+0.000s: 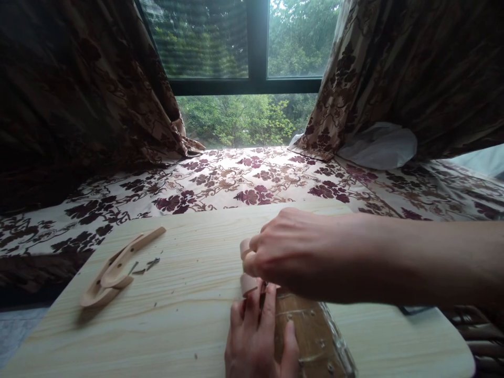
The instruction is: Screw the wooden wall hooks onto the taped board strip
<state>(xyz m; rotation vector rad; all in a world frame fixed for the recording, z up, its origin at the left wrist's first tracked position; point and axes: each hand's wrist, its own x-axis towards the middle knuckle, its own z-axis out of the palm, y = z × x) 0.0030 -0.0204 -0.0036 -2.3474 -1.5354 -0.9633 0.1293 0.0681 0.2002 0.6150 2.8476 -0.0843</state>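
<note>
My left hand (258, 336) lies low in the view, over a brown block (303, 328) with clear, shiny wrapping along its right side. Its fingers bend over a pale curved wooden piece (248, 285), pressing it, while the thumb rests on the block. Just above, my right hand (275, 244) reaches in from the right with its fingers closed in a pinch. A second pale wooden end (244, 248) shows right beside those fingers; what the pinch holds is hidden. Further left, two curved wooden pieces with holes (118, 268) lie together on the table.
Several dark screws (147, 266) and small crumbs are scattered on the pale wood-grain table (189, 325). Behind it runs a flower-patterned cloth (252, 181) below a window, with curtains on both sides. A white plastic bag (380, 146) sits at the back right.
</note>
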